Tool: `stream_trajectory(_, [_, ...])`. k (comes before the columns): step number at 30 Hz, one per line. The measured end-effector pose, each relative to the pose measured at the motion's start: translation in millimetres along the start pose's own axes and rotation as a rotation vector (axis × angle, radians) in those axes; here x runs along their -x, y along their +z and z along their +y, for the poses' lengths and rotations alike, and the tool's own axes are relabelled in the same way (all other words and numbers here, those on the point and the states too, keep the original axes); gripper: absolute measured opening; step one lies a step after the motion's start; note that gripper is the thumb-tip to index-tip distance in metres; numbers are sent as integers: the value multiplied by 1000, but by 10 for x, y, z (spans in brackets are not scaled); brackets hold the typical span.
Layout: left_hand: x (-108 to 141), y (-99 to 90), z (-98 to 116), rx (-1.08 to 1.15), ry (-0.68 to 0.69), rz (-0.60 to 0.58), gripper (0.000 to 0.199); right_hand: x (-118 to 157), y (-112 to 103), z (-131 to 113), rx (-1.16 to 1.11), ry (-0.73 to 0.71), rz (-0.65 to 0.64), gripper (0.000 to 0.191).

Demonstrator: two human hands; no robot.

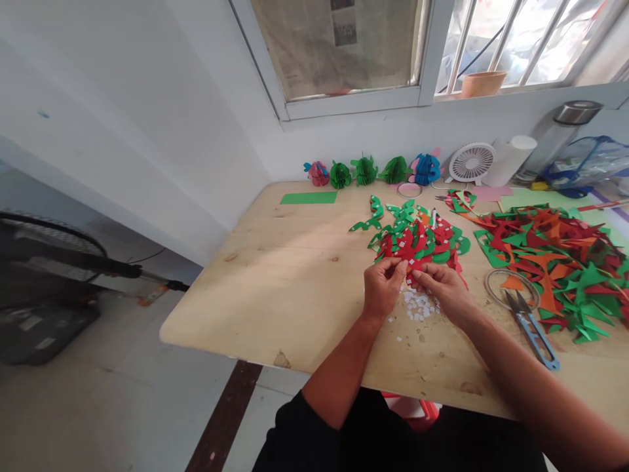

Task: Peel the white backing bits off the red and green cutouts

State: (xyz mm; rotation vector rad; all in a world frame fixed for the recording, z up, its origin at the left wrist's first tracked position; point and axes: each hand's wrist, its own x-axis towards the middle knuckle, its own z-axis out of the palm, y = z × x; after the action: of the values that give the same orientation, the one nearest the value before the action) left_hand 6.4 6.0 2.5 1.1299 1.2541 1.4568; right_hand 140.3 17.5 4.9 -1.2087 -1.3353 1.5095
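Both the left hand [386, 286] and right hand [443, 290] pinch what seems red paper [409, 268]; careless brushing could scatter the loose white squares [419, 305] just beside them.

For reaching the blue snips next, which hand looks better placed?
Probably the right hand: the blue snips lie on its side, while the left hand is farther away and would have to reach across the right forearm.
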Motion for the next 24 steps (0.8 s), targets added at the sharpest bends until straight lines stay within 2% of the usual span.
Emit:
stream_trajectory(12, [9,2,13,-52,32,18,19,-11,-14,25,58,-57,-12,39])
stream_trajectory(19, [-39,5,-2,87,-102,-22,22,1,-6,17,72,-38,21,41])
stream_trajectory(24, [-52,11,10,188,-163,-15,27,-4,-8,49,62,-34,-38,40])
